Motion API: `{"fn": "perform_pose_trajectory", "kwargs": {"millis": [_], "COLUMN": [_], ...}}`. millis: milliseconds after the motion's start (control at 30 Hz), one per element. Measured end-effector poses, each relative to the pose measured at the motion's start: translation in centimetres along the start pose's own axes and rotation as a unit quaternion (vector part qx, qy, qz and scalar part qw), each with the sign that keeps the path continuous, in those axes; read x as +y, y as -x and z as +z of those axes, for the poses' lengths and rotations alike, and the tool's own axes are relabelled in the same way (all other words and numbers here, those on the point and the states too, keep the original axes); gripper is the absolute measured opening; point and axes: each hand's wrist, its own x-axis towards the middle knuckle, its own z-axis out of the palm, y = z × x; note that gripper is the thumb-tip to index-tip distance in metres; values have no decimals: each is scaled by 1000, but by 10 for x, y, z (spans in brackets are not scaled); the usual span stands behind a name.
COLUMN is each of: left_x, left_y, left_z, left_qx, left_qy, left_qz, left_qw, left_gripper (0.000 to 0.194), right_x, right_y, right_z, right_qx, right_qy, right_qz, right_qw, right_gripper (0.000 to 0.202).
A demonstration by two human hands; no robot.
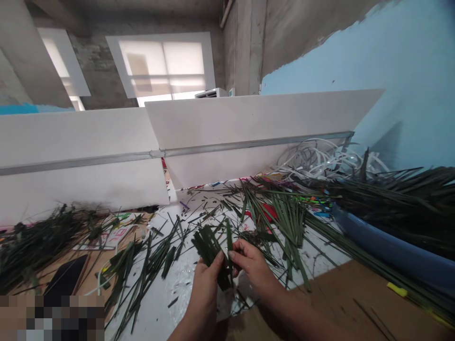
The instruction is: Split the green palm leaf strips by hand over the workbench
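Observation:
A flat bundle of dark green leaf strips is gripped in my left hand, the thumb lying across its front. Close beside it, my right hand pinches a single upright leaf strip between thumb and fingers. The lower ends of the strips hang below both hands, above the white tabletop. To the left of my hands lie loose long green strips. A fanned pile of green leaf strips spreads out beyond my right hand.
At the right, a blue basin is heaped with dark leaves. White plastic straps lie coiled behind it. White partition panels close off the back. A dark phone-like slab and a heap of dark leaves sit at the left.

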Motion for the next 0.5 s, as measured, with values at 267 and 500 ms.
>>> {"fn": "perform_pose_trajectory", "kwargs": {"millis": [267, 500], "left_x": [22, 36], "left_y": [-17, -30], "left_z": [-23, -44], "left_qx": [84, 59], "left_qy": [-44, -230], "left_qz": [54, 189], "left_qw": [994, 953], "left_gripper": [39, 49], "right_x": [-21, -23], "right_y": [-8, -10], "right_z": [-20, -23], "right_qx": [115, 29], "right_qy": [-44, -33], "right_qz": [13, 57], "right_qw": [992, 997], "right_gripper": [36, 33]}}
